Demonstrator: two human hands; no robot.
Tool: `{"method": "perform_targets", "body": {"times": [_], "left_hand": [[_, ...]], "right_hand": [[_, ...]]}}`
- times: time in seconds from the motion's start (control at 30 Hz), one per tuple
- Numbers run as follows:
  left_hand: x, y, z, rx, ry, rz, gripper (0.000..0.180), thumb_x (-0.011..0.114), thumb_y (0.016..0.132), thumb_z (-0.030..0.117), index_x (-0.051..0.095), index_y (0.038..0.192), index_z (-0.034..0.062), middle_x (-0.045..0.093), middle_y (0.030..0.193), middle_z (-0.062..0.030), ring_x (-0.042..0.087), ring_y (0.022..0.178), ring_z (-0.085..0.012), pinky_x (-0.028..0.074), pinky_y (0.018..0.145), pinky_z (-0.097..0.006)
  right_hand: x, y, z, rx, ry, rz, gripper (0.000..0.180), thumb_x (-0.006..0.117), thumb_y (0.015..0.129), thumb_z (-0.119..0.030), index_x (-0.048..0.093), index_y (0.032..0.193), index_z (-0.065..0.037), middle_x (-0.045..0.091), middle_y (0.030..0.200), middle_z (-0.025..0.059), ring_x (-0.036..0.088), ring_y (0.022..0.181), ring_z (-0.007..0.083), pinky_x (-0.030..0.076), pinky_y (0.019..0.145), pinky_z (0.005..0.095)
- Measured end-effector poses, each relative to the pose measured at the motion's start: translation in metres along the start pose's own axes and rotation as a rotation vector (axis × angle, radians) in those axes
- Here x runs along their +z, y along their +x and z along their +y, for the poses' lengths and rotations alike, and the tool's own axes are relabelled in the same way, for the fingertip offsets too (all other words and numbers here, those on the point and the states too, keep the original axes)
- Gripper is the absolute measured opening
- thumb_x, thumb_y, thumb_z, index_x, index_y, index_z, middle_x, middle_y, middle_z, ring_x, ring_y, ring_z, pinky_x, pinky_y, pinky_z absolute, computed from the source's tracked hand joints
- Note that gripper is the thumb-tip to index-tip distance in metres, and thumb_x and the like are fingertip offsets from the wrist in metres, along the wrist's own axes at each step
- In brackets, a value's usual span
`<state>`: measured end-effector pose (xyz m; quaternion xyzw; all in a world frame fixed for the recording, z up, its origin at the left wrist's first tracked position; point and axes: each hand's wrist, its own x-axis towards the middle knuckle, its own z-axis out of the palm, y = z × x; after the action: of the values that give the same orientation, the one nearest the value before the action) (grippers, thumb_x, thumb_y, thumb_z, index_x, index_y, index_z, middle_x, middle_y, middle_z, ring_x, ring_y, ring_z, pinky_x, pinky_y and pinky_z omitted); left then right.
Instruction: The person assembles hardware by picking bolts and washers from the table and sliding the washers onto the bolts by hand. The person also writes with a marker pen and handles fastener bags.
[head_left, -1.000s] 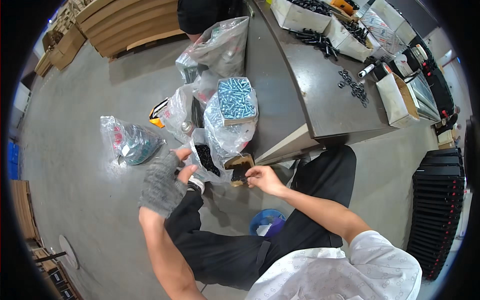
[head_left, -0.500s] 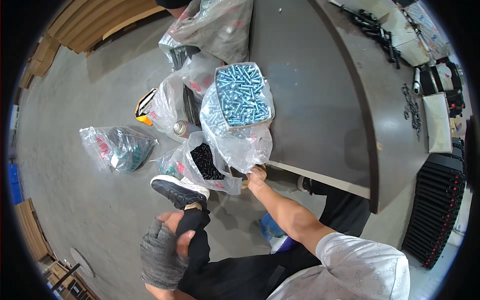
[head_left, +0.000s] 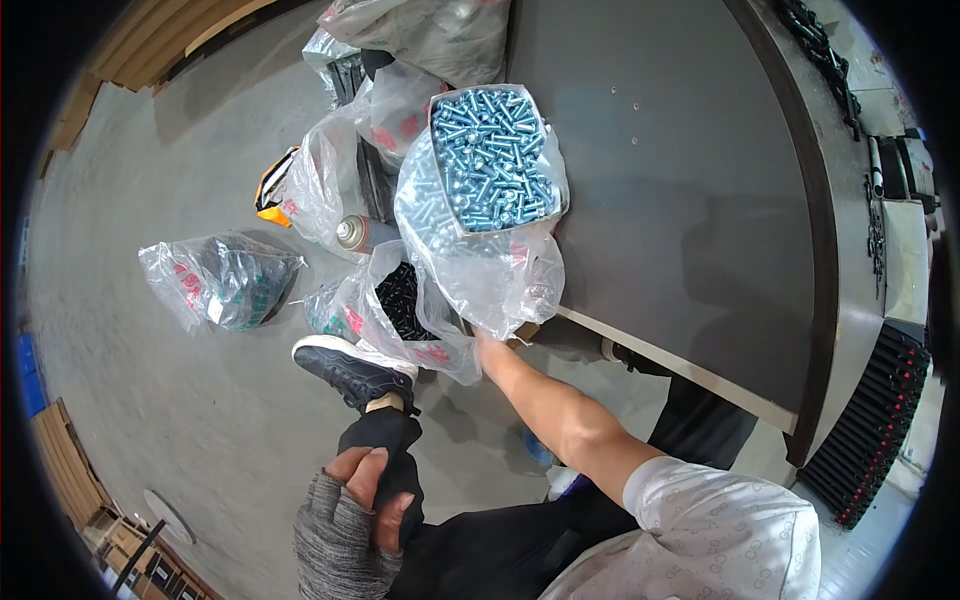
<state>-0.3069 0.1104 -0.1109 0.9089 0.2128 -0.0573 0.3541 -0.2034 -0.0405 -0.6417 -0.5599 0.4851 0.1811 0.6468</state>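
My right hand [head_left: 486,346] reaches in beneath a clear plastic bag [head_left: 490,275]; the bag and its folds hide the fingers. On that bag rests an open box filled with silvery bolts [head_left: 492,160], and more bolts show through the plastic. Just left of my right wrist is an open clear bag of small black screws [head_left: 402,305]. My left hand [head_left: 345,515], in a grey fingerless knit glove, lies against my black trouser leg. Its fingers are loosely bent, the thumb stands apart, and nothing shows in its grasp.
A dark grey table [head_left: 690,230] extends to the right. A spray can [head_left: 365,234] lies among plastic bags, and another tied bag [head_left: 222,280] sits on the floor at left. My black shoe [head_left: 350,372] is beside the screw bag. Stacked black parts [head_left: 870,430] stand far right.
My right hand has slid left and deeper under the bag, so its fingers are now hidden. The left hand has moved slightly right and down along my leg. The view has shifted.
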Motion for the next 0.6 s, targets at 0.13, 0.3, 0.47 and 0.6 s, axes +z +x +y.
{"method": "perform_targets", "body": {"times": [0.13, 0.3, 0.47, 0.6], "left_hand": [[0.005, 0.002, 0.004, 0.022, 0.009, -0.033, 0.047, 0.074, 0.082, 0.013, 0.059, 0.126, 0.0048, 0.062, 0.116, -0.0159, 0.064, 0.100, -0.0360, 0.054, 0.085, -0.044], [0.003, -0.001, 0.009, 0.031, 0.018, -0.018, 0.046, 0.074, 0.082, 0.014, 0.060, 0.125, 0.0048, 0.062, 0.116, -0.0159, 0.064, 0.101, -0.0362, 0.054, 0.087, -0.044], [0.003, 0.005, 0.023, 0.055, -0.008, 0.041, 0.040, 0.072, 0.084, 0.014, 0.061, 0.121, 0.0045, 0.064, 0.109, -0.0176, 0.064, 0.097, -0.0379, 0.053, 0.083, -0.043], [0.003, -0.002, 0.017, 0.003, 0.034, 0.020, 0.039, 0.072, 0.084, 0.017, 0.061, 0.120, 0.0050, 0.064, 0.109, -0.0172, 0.064, 0.096, -0.0380, 0.053, 0.083, -0.043]], "right_hand": [[0.025, -0.006, -0.015, -0.019, -0.029, 0.037, 0.020, 0.072, 0.081, -0.004, 0.065, 0.099, 0.002, 0.066, 0.086, 0.0086, 0.063, 0.074, 0.0196, 0.052, 0.065, 0.0333], [0.011, -0.020, -0.024, -0.023, -0.074, 0.070, 0.022, 0.072, 0.081, -0.005, 0.065, 0.100, 0.002, 0.067, 0.086, 0.0088, 0.064, 0.074, 0.0195, 0.052, 0.065, 0.0335], [-0.005, -0.025, -0.040, -0.053, -0.102, 0.096, 0.023, 0.073, 0.081, -0.006, 0.065, 0.101, 0.002, 0.067, 0.086, 0.0091, 0.064, 0.075, 0.0195, 0.052, 0.066, 0.0337], [-0.028, -0.048, -0.031, -0.581, -0.571, -0.160, 0.034, 0.074, 0.079, -0.021, 0.066, 0.107, -0.002, 0.069, 0.101, 0.0159, 0.067, 0.088, 0.0324, 0.052, 0.077, 0.0409]]}}
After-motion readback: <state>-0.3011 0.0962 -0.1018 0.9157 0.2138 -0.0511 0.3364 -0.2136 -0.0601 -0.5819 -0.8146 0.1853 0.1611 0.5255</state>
